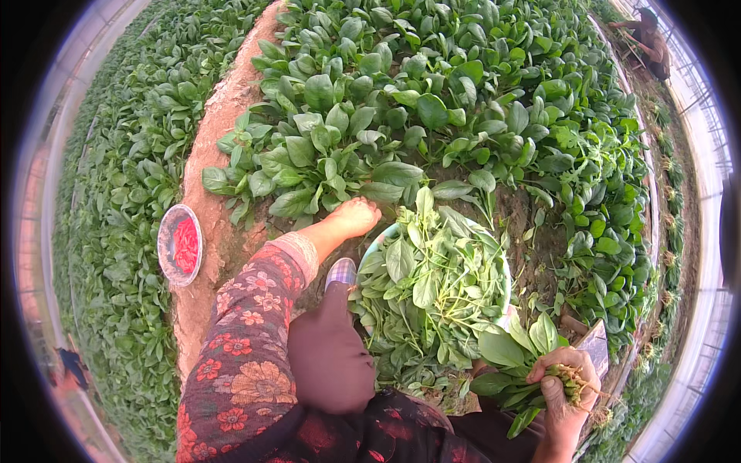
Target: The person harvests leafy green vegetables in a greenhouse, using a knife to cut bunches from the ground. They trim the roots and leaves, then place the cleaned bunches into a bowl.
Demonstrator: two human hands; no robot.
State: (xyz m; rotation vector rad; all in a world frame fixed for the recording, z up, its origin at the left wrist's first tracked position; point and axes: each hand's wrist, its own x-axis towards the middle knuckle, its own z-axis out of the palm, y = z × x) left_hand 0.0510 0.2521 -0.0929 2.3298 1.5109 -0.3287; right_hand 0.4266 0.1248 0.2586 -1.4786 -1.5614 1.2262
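My right hand (558, 385) grips a bunch of leafy greens (518, 353) that look like spinach, its roots bundled by the fingers and its leaves spread to the left. My left hand (356, 217) reaches down at the base of a growing spinach plant (315, 165). Its fingertips are partly hidden among leaves, so whether they pinch anything does not show. Close to that hand, a wide light-coloured basin (508, 283) is heaped with loose, paler leaves and stems (431, 278) between my legs.
On the dirt ridge (217, 139) at left stands a small bowl (164, 246) of red strips (186, 246). Dense spinach beds (124, 191) flank the ridge. A board-like piece (595, 347) lies near my right hand. Another person (648, 43) is low down at the far right. Several uprooted bunches (668, 220) line the right path.
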